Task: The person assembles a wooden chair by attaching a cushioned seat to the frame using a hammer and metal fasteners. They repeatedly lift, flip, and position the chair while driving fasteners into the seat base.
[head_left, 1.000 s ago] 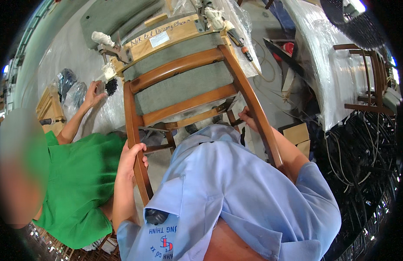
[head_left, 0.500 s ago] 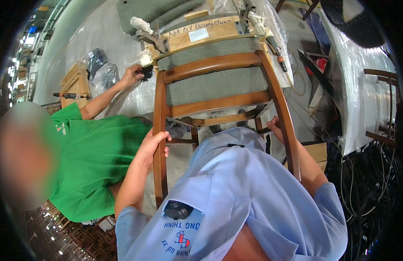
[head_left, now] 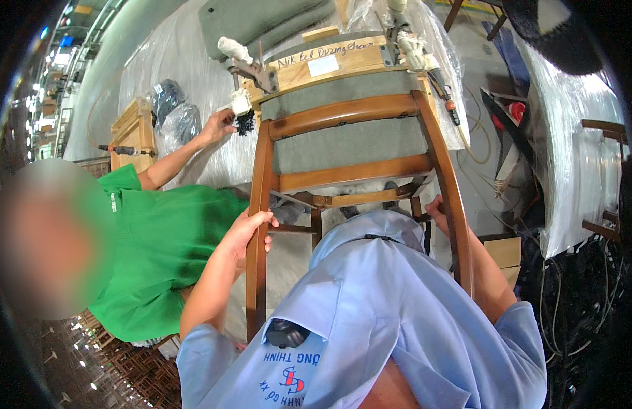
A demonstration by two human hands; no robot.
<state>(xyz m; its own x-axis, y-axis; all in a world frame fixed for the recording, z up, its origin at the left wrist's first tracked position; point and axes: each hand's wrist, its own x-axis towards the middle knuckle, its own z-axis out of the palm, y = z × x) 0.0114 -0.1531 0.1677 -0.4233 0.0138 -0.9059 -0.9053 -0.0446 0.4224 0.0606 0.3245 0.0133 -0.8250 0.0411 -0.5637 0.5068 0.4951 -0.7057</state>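
Note:
A brown wooden chair frame stands upright before me, two long posts joined by crosswise rails. My left hand is closed around its left post, thumb lying across the front. On the far side of the right post, my right hand has its fingers curled at a dark lower part of the chair; the post and my arm hide some of the grip. Just beyond the top rail, a grey padded panel sits against a wooden jig board. Toggle clamps with white-wrapped ends flank the board.
At left, a co-worker in a green shirt reaches a hand to a small black pile. A plastic-covered table holds a wooden frame. A power driver hangs right. Hoses hang at far right.
The whole scene has shifted a little right and down in the picture. Both my hands keep their places on the chair. The co-worker's hand stays by the black pile.

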